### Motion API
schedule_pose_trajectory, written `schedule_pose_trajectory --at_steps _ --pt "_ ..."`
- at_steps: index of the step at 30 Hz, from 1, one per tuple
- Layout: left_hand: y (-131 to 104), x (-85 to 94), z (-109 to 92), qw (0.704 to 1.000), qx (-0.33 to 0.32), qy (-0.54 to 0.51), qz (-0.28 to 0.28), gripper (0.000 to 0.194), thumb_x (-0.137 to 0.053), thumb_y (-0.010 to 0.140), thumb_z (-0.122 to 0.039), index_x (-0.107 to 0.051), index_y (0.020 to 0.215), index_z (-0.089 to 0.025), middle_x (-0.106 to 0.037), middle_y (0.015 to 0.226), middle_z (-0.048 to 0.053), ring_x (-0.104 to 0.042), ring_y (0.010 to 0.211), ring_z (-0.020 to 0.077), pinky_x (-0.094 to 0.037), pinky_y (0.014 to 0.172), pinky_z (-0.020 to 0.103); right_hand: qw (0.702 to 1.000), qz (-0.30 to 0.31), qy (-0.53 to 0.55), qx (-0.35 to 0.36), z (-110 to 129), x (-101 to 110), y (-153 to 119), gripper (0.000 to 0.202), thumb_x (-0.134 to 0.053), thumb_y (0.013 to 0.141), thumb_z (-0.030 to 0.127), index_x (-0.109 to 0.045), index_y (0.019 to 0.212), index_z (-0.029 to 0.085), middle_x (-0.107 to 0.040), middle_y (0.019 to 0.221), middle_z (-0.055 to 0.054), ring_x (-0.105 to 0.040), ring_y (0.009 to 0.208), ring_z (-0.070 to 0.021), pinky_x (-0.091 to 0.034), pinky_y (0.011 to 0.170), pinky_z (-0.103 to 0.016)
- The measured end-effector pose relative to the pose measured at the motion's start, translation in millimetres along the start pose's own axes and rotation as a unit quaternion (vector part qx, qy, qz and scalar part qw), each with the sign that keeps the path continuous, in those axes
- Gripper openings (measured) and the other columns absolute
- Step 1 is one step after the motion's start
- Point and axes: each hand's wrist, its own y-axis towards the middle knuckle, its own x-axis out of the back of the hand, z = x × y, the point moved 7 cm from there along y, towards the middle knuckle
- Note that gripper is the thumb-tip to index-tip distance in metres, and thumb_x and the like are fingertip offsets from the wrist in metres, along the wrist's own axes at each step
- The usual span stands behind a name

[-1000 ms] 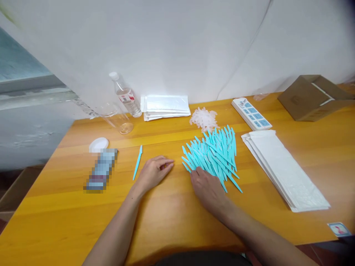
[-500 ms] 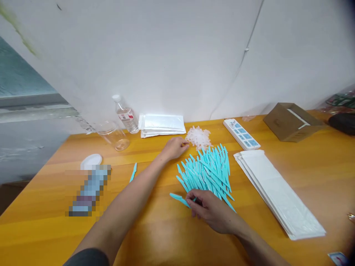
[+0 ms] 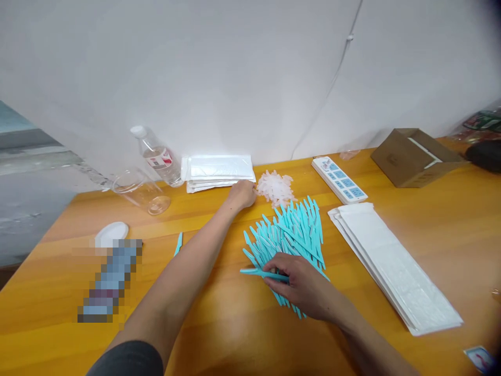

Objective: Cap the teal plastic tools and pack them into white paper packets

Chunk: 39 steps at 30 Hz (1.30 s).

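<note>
A turquoise eyebrow razor (image 3: 250, 271) is pinched between the thumb and fingers of my right hand (image 3: 301, 284), its blade end pointing left. It is held over the near side of a heap of similar razors (image 3: 297, 230). My left hand (image 3: 242, 194) reaches to the left edge of a pile of small translucent white blade caps (image 3: 276, 187). Its fingers are curled together, and what they hold, if anything, is hidden. Partly covered by my left forearm, a single turquoise razor (image 3: 179, 243) lies apart on the table.
White packets (image 3: 219, 168) and a water bottle (image 3: 158, 156) stand by the wall. Left are a clear jar (image 3: 141, 192) on its side, a white lid (image 3: 112, 233) and a blurred-out object (image 3: 111, 282). Right are a labelled strip (image 3: 340, 180), long white bags (image 3: 395, 266) and a cardboard box (image 3: 407, 159).
My right hand has raised the razor from beside the heap and turned it nearly level. My left hand has drawn slightly left at the caps, its fingers more curled. The view has shifted slightly.
</note>
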Motion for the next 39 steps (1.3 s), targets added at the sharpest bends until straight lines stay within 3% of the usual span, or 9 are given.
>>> schedule_pose_trajectory --at_steps 4,8,11,14,16,20,23,29,39 --pt "-4 3.7 -2 0.999 -0.046 0.0 0.01 0.032 -0.059 0.079 -0.019 -0.076 0.106 -0.022 -0.069 0.117 0.012 -0.064 0.105 0.0296 -0.047 0.09 0.037 1.0 -0.019 -0.01 -0.011 -9 11 -2 0.017 -0.057 0.093 0.026 -0.07 0.105 0.023 -0.073 0.103 -0.002 -0.065 0.092 -0.017 -0.045 0.079 -0.027" --pt "-10 3.0 3 0.994 -0.093 -0.03 0.037 0.019 -0.062 0.081 -0.028 -0.076 0.089 -0.019 -0.073 0.097 0.009 -0.066 0.09 0.0248 -0.047 0.082 0.033 0.999 -0.023 -0.019 -0.024 -17 20 -3 0.02 -0.057 0.093 0.031 -0.071 0.105 0.023 -0.073 0.102 -0.003 -0.065 0.091 -0.0176 -0.045 0.076 -0.027" --pt "-35 6.7 13 0.99 -0.11 -0.065 0.053 0.027 -0.06 0.085 -0.041 -0.072 0.088 -0.018 -0.072 0.084 0.006 -0.063 0.074 0.0189 -0.047 0.071 0.028 1.0 -0.001 -0.028 -0.008 -16 19 -1 0.019 -0.057 0.093 0.031 -0.072 0.102 0.023 -0.072 0.094 -0.002 -0.064 0.084 -0.0165 -0.044 0.073 -0.026" --pt "-90 17.4 30 0.977 -0.079 -0.193 0.038 0.04 -0.057 0.087 -0.053 -0.071 0.093 -0.017 -0.072 0.084 0.005 -0.062 0.073 0.0168 -0.046 0.065 0.025 0.999 0.023 -0.042 0.02 -8 15 2 0.018 -0.057 0.094 0.028 -0.073 0.099 0.023 -0.071 0.09 -0.001 -0.063 0.082 -0.0161 -0.042 0.073 -0.026" --pt "-142 18.9 44 0.944 -0.024 -0.327 0.034 0.042 -0.061 0.084 -0.056 -0.073 0.097 -0.018 -0.074 0.088 0.005 -0.063 0.076 0.0172 -0.046 0.065 0.024 0.997 0.04 -0.049 0.047 1 11 3 0.021 -0.054 0.095 0.028 -0.074 0.097 0.023 -0.071 0.088 -0.002 -0.062 0.081 -0.0159 -0.041 0.074 -0.026" --pt "-242 -0.7 59 0.872 0.106 -0.476 0.047 0.037 -0.067 0.081 -0.052 -0.076 0.097 -0.02 -0.073 0.08 0.005 -0.062 0.068 0.0161 -0.046 0.06 0.025 0.994 0.068 -0.04 0.081 15 -1 11 0.027 -0.051 0.098 0.032 -0.075 0.098 0.022 -0.07 0.087 -0.004 -0.061 0.078 -0.0156 -0.041 0.071 -0.026" --pt "-284 -12.5 58 0.839 0.153 -0.522 0.011 0.028 -0.069 0.081 -0.047 -0.077 0.091 -0.021 -0.072 0.081 0.005 -0.061 0.069 0.0157 -0.047 0.062 0.026 0.991 0.095 -0.025 0.089 23 -14 18 0.029 -0.05 0.098 0.036 -0.076 0.102 0.022 -0.069 0.085 -0.004 -0.06 0.075 -0.0151 -0.04 0.068 -0.025" --pt "-302 -24.6 54 0.814 0.163 -0.558 0.007 0.025 -0.068 0.083 -0.043 -0.075 0.092 -0.021 -0.07 0.083 0.004 -0.059 0.072 0.0147 -0.044 0.063 0.024 0.985 0.132 -0.031 0.11 35 -28 21 0.028 -0.05 0.098 0.035 -0.075 0.104 0.023 -0.069 0.085 -0.003 -0.059 0.075 -0.0145 -0.04 0.068 -0.025" --pt "-302 -26.8 47 0.819 0.16 -0.55 0.017 0.025 -0.067 0.084 -0.044 -0.073 0.091 -0.021 -0.067 0.079 0.004 -0.055 0.068 0.0142 -0.041 0.057 0.024 0.985 0.14 -0.028 0.099 33 -29 19 0.029 -0.05 0.098 0.035 -0.075 0.107 0.024 -0.068 0.084 -0.003 -0.059 0.075 -0.0149 -0.04 0.067 -0.025"
